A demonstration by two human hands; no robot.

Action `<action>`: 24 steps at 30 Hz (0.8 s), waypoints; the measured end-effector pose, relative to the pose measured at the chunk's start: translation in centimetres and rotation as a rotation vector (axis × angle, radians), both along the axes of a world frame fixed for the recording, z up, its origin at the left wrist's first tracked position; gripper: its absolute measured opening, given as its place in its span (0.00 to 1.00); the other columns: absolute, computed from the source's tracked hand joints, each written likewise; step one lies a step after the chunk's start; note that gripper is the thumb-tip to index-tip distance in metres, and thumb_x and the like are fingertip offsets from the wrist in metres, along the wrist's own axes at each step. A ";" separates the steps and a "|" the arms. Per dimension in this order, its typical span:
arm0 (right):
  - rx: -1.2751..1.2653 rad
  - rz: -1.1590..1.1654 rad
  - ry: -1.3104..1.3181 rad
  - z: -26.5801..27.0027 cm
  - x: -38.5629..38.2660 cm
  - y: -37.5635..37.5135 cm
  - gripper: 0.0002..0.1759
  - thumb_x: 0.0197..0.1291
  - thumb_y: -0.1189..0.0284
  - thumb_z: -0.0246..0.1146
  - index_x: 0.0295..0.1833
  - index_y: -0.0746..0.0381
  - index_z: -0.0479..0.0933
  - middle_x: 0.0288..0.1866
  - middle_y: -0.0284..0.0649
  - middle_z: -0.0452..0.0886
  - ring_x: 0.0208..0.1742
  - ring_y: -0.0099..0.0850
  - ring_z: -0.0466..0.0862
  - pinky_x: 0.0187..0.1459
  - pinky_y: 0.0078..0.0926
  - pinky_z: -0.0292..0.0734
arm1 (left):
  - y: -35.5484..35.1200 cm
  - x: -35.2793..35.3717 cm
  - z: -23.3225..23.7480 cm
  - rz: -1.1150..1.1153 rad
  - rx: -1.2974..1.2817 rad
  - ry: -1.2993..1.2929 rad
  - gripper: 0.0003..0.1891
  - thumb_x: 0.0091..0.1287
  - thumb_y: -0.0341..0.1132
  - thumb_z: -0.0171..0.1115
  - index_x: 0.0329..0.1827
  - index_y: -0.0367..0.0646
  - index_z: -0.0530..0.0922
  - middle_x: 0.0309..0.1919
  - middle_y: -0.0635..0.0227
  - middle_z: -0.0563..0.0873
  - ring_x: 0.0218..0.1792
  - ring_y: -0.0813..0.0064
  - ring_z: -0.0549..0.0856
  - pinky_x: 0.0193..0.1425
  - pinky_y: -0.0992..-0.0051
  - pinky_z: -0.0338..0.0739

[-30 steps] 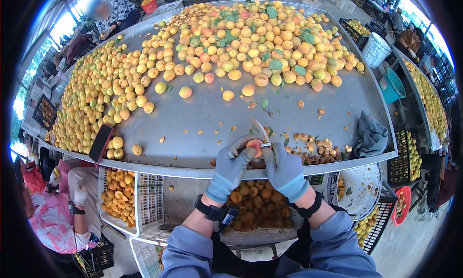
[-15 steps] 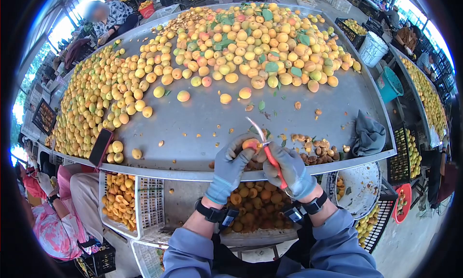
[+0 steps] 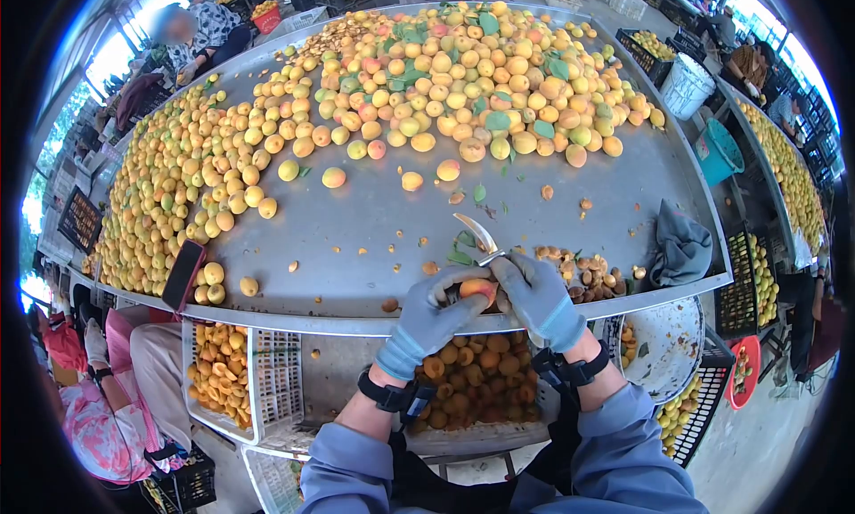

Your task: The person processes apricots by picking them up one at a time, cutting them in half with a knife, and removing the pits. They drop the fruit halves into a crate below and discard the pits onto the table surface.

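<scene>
In its gloved fingers my left hand [image 3: 429,311] holds an apricot [image 3: 478,289] with a red blush, just over the table's near edge. My right hand [image 3: 541,298], also gloved, is closed round a curved knife [image 3: 482,234]. The blade points up and away to the left; the handle is hidden in the glove. Fingertips of the right hand are right at the apricot's side. Beyond the hands lie a few green leaves [image 3: 463,247], and to the right a small heap of brown pits [image 3: 598,279].
A large heap of apricots [image 3: 508,77] covers the far side of the metal table [image 3: 356,220]. A phone [image 3: 184,272] leans at the left edge, a grey cloth [image 3: 681,247] lies right. Below stand a crate of apricot halves [image 3: 223,371] and a white basin [image 3: 663,345]. Other people sit around.
My right hand has turned, so the red handle has gone from view and the blade leans further left. Both hands have come closer together around the apricot.
</scene>
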State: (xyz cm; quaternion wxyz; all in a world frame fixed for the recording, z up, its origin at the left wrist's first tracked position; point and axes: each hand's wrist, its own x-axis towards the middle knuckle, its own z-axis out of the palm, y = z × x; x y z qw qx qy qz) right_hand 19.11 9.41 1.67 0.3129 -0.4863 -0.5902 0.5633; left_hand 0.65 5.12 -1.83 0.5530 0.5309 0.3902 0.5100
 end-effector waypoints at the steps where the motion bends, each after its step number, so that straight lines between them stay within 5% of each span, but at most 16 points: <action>1: 0.178 -0.016 -0.167 -0.5 0.1 0.2 0.16 0.74 0.63 0.57 0.44 0.67 0.79 0.21 0.43 0.78 0.20 0.35 0.79 0.24 0.30 0.70 | 0.0 0.1 0.0 0.000 0.000 0.001 0.20 0.70 0.26 0.65 0.64 0.36 0.78 0.50 0.68 0.85 0.46 0.82 0.83 0.49 0.81 0.79; 3: 0.357 -0.032 -0.332 -1.3 0.4 0.5 0.15 0.73 0.64 0.58 0.44 0.67 0.79 0.22 0.48 0.79 0.22 0.42 0.81 0.26 0.33 0.72 | 0.1 0.3 0.0 0.195 -0.160 -0.225 0.19 0.69 0.27 0.66 0.64 0.37 0.80 0.48 0.69 0.86 0.44 0.82 0.83 0.49 0.81 0.79; 6: 0.400 -0.019 -0.373 -1.7 0.6 0.4 0.13 0.72 0.66 0.59 0.44 0.66 0.79 0.26 0.53 0.79 0.26 0.51 0.81 0.27 0.36 0.73 | 0.3 0.0 0.1 0.118 -0.188 -0.088 0.21 0.69 0.29 0.68 0.65 0.38 0.79 0.47 0.72 0.87 0.42 0.86 0.82 0.45 0.83 0.79; 8: 0.427 0.041 -0.177 -0.5 0.1 -0.3 0.16 0.75 0.65 0.57 0.49 0.68 0.81 0.19 0.34 0.74 0.20 0.21 0.75 0.24 0.25 0.69 | 0.4 0.1 -0.8 0.112 -0.107 -0.023 0.21 0.69 0.31 0.68 0.65 0.38 0.79 0.46 0.73 0.87 0.41 0.88 0.81 0.43 0.85 0.77; 10: 0.216 -0.052 -0.004 2.0 0.3 -0.9 0.15 0.75 0.66 0.57 0.49 0.68 0.81 0.20 0.32 0.74 0.19 0.19 0.74 0.24 0.23 0.68 | 0.5 -0.1 -0.8 0.106 -0.021 0.054 0.22 0.70 0.33 0.69 0.65 0.38 0.79 0.46 0.74 0.87 0.40 0.90 0.80 0.41 0.87 0.76; 12: 0.003 -0.140 0.168 2.3 0.5 -0.9 0.15 0.76 0.66 0.56 0.49 0.68 0.81 0.21 0.30 0.74 0.18 0.18 0.72 0.23 0.20 0.67 | 0.4 -0.3 -0.2 0.225 -0.281 -0.184 0.22 0.72 0.35 0.68 0.67 0.37 0.77 0.48 0.73 0.87 0.41 0.88 0.83 0.43 0.85 0.77; 14: 0.263 -0.184 -0.120 0.3 1.0 0.1 0.13 0.72 0.68 0.58 0.44 0.68 0.78 0.21 0.45 0.77 0.21 0.34 0.79 0.27 0.34 0.72 | 0.6 -0.4 -0.8 0.197 -0.236 -0.268 0.23 0.73 0.36 0.66 0.68 0.37 0.76 0.53 0.68 0.85 0.46 0.80 0.84 0.48 0.80 0.80; 15: 0.224 -0.146 -0.134 -1.2 1.2 0.3 0.12 0.72 0.68 0.58 0.46 0.68 0.77 0.21 0.45 0.78 0.23 0.36 0.81 0.28 0.34 0.74 | 0.7 -0.5 -0.9 0.168 -0.196 -0.353 0.24 0.74 0.36 0.65 0.69 0.36 0.74 0.58 0.63 0.83 0.51 0.73 0.86 0.53 0.75 0.82; 18: 0.327 -0.045 -0.197 0.4 0.8 -1.2 0.12 0.72 0.68 0.59 0.46 0.68 0.77 0.21 0.46 0.79 0.26 0.38 0.84 0.29 0.34 0.75 | 0.7 0.2 0.0 0.208 -0.149 -0.511 0.26 0.73 0.35 0.66 0.71 0.35 0.72 0.57 0.66 0.85 0.50 0.80 0.85 0.43 0.82 0.79; 20: 0.206 -0.030 -0.144 1.3 0.6 -1.8 0.11 0.70 0.69 0.60 0.46 0.67 0.77 0.24 0.48 0.80 0.27 0.42 0.86 0.30 0.35 0.76 | 0.7 0.2 -0.1 0.202 -0.144 -0.533 0.26 0.73 0.34 0.66 0.71 0.35 0.71 0.57 0.65 0.84 0.50 0.82 0.85 0.41 0.84 0.78; 24: 0.410 0.005 -0.124 1.0 0.0 -2.8 0.11 0.67 0.69 0.63 0.48 0.67 0.77 0.28 0.50 0.82 0.28 0.48 0.85 0.29 0.37 0.76 | 0.7 -0.1 -1.2 0.236 -0.144 -0.496 0.27 0.71 0.32 0.68 0.72 0.35 0.71 0.56 0.65 0.85 0.45 0.85 0.83 0.38 0.85 0.76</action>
